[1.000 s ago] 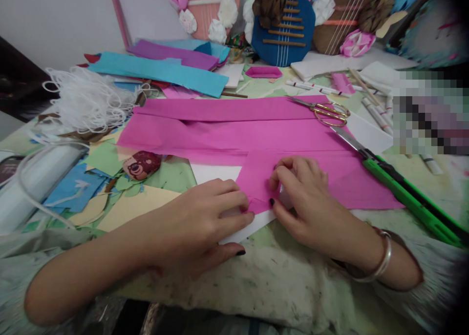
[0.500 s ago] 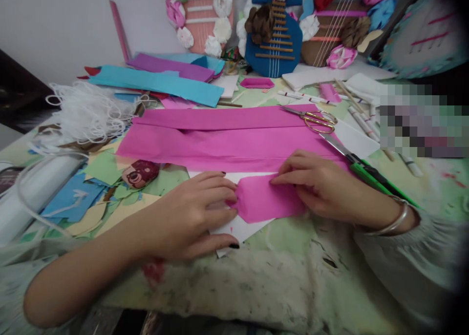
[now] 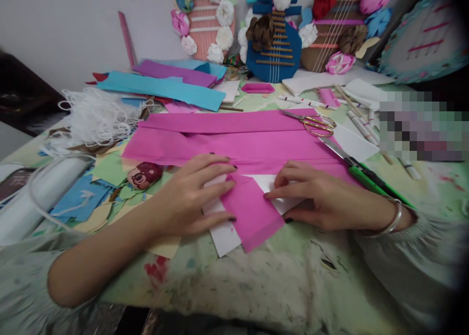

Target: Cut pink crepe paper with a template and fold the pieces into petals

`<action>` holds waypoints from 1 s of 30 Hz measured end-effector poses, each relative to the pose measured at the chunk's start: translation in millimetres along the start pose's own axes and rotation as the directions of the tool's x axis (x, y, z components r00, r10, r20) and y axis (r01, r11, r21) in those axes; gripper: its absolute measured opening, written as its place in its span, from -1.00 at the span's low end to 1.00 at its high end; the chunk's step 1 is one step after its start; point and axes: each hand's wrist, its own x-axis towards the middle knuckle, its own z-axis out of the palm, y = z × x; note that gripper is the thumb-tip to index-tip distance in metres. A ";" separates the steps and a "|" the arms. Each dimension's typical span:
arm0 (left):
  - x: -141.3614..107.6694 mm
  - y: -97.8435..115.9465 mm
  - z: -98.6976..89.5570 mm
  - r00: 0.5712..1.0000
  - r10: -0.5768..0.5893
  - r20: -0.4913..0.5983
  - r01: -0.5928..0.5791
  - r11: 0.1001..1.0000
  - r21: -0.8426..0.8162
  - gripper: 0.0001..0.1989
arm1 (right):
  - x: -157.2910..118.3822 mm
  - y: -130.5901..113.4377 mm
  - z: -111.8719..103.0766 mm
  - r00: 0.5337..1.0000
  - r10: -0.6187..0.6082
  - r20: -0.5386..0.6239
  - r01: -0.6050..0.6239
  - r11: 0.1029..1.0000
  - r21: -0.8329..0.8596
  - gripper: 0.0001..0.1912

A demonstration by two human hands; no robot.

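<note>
A folded piece of pink crepe paper (image 3: 254, 215) lies slantwise over a white sheet (image 3: 225, 240), its lower corner towards the table's front. My left hand (image 3: 194, 193) rests on the paper's left side, fingers spread and thumb apart from them. On the right, my right hand (image 3: 311, 196) has its index fingertip at the paper's right edge and its thumb tip by the right corner, the two apart. Behind both hands stretches a long pink crepe strip (image 3: 220, 147). Gold-handled scissors (image 3: 311, 120) lie on its right end, beside a green-handled cutter (image 3: 359, 166).
White cord (image 3: 98, 115) is heaped at the left, near blue paper pieces (image 3: 78, 196) and a small dark red pouch (image 3: 144, 175). Folded blue paper (image 3: 161, 88) lies behind. Decorated instrument-shaped crafts (image 3: 274, 56) lean on the wall. Markers (image 3: 361, 125) lie at the right.
The small pink paper has turned clockwise, its right end swinging down towards the table's front. My right fingers have moved from its top edge to its right edge.
</note>
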 end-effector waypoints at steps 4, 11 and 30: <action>1.9 19.9 0.9 0.977 0.189 0.100 -0.169 0.970 -0.177 -0.68 | 3.1 -2.9 4.4 0.996 -0.055 -0.064 0.054 0.998 -0.018 -0.78; 3.7 40.3 9.8 0.965 0.258 0.041 -0.256 0.965 -0.062 -0.86 | 7.2 -9.2 11.9 0.980 -0.124 -0.154 0.109 0.988 -0.106 -0.81; 7.7 9.7 2.0 0.983 -0.015 0.183 0.105 0.863 -0.495 -0.79 | 11.9 -13.7 18.5 0.990 -0.080 -0.114 0.099 0.981 0.168 -0.79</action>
